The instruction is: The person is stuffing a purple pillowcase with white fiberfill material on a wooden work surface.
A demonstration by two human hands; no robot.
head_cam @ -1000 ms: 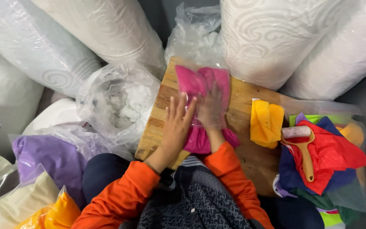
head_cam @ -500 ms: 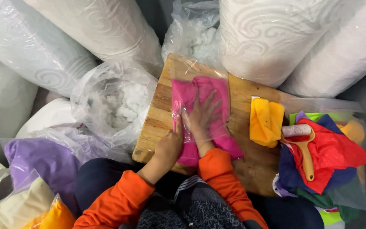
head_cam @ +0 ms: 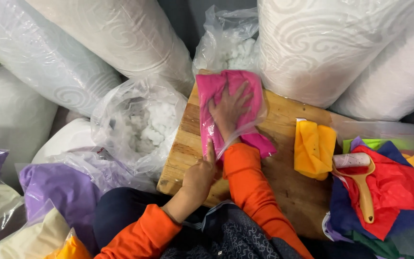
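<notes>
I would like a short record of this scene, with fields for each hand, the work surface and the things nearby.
right hand: flat, fingers spread, inside a clear plastic bag, pressing on the pink cloth
left hand: at the bag's near edge, on the wooden board
beside: yellow folded cloth, lint roller on a pile of coloured cloths
left of the board: open bag of white stuffing

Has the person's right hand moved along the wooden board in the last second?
Yes. The right hand slid up the pink cloth toward the wooden board's far edge.
</notes>
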